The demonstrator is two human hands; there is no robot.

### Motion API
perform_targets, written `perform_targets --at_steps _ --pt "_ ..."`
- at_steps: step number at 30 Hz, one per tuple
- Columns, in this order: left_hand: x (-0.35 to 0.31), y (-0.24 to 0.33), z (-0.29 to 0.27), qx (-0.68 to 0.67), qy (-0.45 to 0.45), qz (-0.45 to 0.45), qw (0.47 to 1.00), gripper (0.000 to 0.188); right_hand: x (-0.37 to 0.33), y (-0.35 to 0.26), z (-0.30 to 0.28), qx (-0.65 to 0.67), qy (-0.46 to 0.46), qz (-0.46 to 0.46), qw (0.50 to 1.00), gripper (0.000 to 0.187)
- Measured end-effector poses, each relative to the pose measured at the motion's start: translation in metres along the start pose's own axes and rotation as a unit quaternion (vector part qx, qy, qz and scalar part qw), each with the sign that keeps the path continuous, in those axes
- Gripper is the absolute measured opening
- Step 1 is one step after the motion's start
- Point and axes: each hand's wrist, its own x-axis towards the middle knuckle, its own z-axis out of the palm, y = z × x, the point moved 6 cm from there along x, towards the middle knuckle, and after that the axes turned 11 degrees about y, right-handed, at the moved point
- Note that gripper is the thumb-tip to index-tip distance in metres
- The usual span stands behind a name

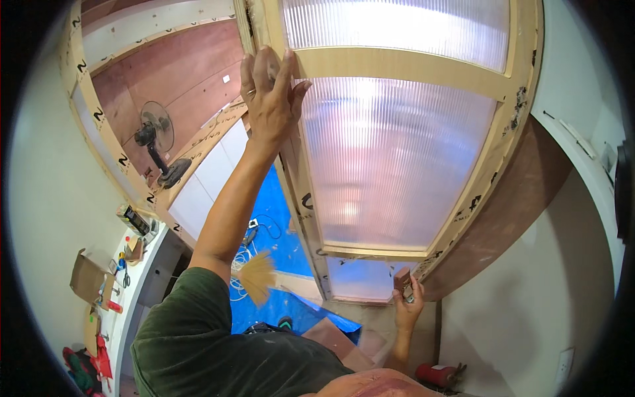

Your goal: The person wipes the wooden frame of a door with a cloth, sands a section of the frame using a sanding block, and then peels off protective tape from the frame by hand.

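Well, left hand (271,89) spread loosely against upper-left edge of upright wooden frame (403,65); right hand (407,306), near bottom, pinching small brown block (401,278). Frame probably stiff, heavy; ribbed panes (397,159) likely fragile, so grip side rails (483,172).

Blue sheeting (284,241) covers part of the floor (423,331) between pale walls (53,185), with a white counter (135,270) at left.

Bright overall from my end. I get blown-out glare near 1 o'clock on the ribbed upper pane (397,23); soft shadow on the wall (493,271) toward 4. Fisheye bends edges, black rim; centre mostly sharp.
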Motion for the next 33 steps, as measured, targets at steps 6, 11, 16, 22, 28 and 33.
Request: perform_targets --at_steps 6,11,16,22,28,33 --pt "0.0 -0.001 -0.002 -0.006 0.004 0.0 1.0 0.06 -0.008 0.011 -0.006 -0.032 -0.004 -0.018 0.999 0.059" --pt "-0.001 -0.004 -0.001 -0.047 0.006 -0.021 0.999 0.066 -0.019 0.023 -0.013 -0.04 0.013 -0.012 0.999 0.058" --pt "-0.004 0.003 0.004 0.051 -0.03 -0.025 0.998 0.072 -0.03 0.021 -0.017 -0.009 0.02 0.027 0.999 0.059" --pt "-0.007 0.002 0.008 0.06 -0.051 -0.04 0.996 0.076 -0.036 0.016 -0.029 -0.032 0.025 0.006 0.999 0.058" --pt "0.002 0.045 0.014 0.06 -0.097 -0.071 0.991 0.078 -0.038 0.006 -0.042 -0.052 0.037 0.012 0.998 0.059" --pt "0.01 0.087 0.027 0.013 -0.12 -0.069 0.99 0.076 -0.045 0.002 -0.05 -0.054 0.047 0.007 0.997 0.056"
